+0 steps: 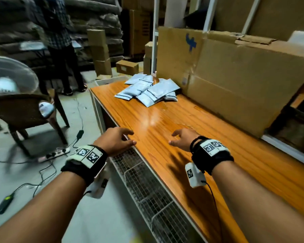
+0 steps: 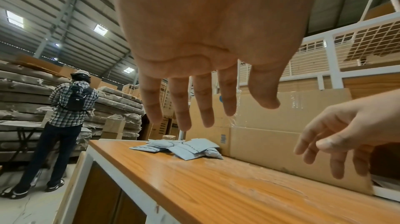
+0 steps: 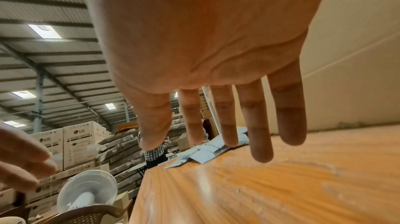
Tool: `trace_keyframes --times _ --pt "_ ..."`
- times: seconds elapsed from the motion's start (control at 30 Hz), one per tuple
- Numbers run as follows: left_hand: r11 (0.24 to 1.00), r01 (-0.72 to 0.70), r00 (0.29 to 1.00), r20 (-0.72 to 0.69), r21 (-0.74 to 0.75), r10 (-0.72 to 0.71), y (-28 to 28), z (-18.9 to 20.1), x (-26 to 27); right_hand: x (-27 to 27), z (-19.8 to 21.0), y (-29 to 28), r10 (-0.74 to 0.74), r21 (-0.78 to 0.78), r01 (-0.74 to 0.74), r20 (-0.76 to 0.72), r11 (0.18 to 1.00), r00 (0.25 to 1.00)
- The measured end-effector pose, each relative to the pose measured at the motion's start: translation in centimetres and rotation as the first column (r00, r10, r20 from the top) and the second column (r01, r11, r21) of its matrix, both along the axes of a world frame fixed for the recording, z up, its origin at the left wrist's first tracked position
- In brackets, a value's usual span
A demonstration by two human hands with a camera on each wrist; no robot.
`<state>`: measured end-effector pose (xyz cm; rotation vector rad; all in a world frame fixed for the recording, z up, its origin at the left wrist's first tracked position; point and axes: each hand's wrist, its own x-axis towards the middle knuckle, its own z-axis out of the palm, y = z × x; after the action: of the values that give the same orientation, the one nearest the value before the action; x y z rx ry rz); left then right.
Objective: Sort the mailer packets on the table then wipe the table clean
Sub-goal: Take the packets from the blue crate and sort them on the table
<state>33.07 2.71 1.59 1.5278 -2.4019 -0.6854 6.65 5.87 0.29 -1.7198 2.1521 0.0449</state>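
A loose heap of pale grey-blue mailer packets [image 1: 148, 91] lies at the far end of the orange wooden table [image 1: 165, 130], against the cardboard. The same packets [image 2: 179, 147] [image 3: 203, 153] show small in both wrist views. My left hand [image 1: 118, 141] hovers over the table's near left edge, fingers spread and holding nothing. My right hand [image 1: 182, 140] hangs above the tabletop a little to the right, fingers relaxed and empty. Both hands are well short of the packets. In the wrist views the left hand [image 2: 194, 77] and the right hand [image 3: 216, 91] show straight fingers.
A large flattened cardboard sheet [image 1: 235, 76] stands along the table's right side. A wire mesh rack [image 1: 147, 186] runs below the near left edge. On the left floor are a brown chair [image 1: 25, 113], a white fan [image 1: 9, 76], cables and a power strip [image 1: 54, 153]. A person [image 1: 60, 41] stands beyond.
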Motion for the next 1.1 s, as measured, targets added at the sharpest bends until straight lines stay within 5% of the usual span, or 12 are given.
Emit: trace_keyframes --times 0.23,0.6,0.9,1.1 --pt "0.998 0.062 0.998 -0.009 0.012 -0.062 -9.7 -1.2 -0.7 0.7 -2.2 -9.2 -0.067 0.027 0.067 -0.006 0.997 0.998" --pt "0.986 0.163 0.985 0.059 -0.025 -0.161 -28.4 -2.5 -5.7 -4.7 -6.2 -26.4 -0.373 0.041 0.374 -0.033 0.926 0.927" --pt "0.991 0.078 0.991 0.119 -0.110 -0.064 -38.3 -3.9 -13.5 -6.8 -8.8 -29.0 -0.445 0.279 0.458 -0.112 0.844 0.888" --pt "0.968 0.224 0.959 0.203 -0.115 -0.198 -42.3 -5.7 -19.6 -7.3 -9.1 -28.9 -0.490 0.277 0.482 -0.044 0.831 0.871"
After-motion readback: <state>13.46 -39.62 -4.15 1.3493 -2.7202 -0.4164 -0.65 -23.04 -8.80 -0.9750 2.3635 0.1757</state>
